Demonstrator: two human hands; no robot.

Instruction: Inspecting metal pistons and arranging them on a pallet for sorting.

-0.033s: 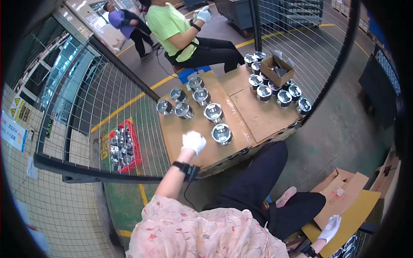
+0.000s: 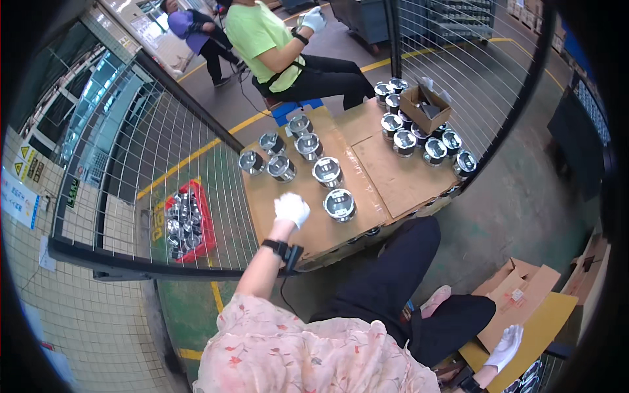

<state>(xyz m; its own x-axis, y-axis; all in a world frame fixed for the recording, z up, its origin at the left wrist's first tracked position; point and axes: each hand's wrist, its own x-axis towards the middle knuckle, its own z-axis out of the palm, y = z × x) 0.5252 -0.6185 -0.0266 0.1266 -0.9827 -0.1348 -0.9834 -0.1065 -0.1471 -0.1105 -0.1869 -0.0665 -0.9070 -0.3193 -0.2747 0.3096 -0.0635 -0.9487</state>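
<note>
My left hand (image 2: 292, 209), in a white glove, is over the near left part of a cardboard-topped surface (image 2: 308, 232). Its fingers are curled in; whatever they may hold is hidden. Just right of it stands a shiny metal piston (image 2: 340, 205) with a dark skirt, with another piston (image 2: 327, 171) behind it. Several more pistons (image 2: 281, 168) stand loosely grouped farther back. Low on the right, my gloved right hand (image 2: 505, 348) is held out with its fingers stretched, near a yellowish board (image 2: 547, 324), and nothing shows in it.
More pistons (image 2: 404, 143) surround a small open carton (image 2: 424, 109) at the back right. Wire mesh panels (image 2: 164, 157) flank the surface. A red crate (image 2: 207, 226) of metal parts lies beyond the left mesh. A co-worker in a green shirt (image 2: 257, 42) sits behind; another person (image 2: 190, 29) stands farther off.
My left hand has shifted very slightly up and left. The right hand has moved a little up, fingers still stretched. The whole view has shifted slightly.
</note>
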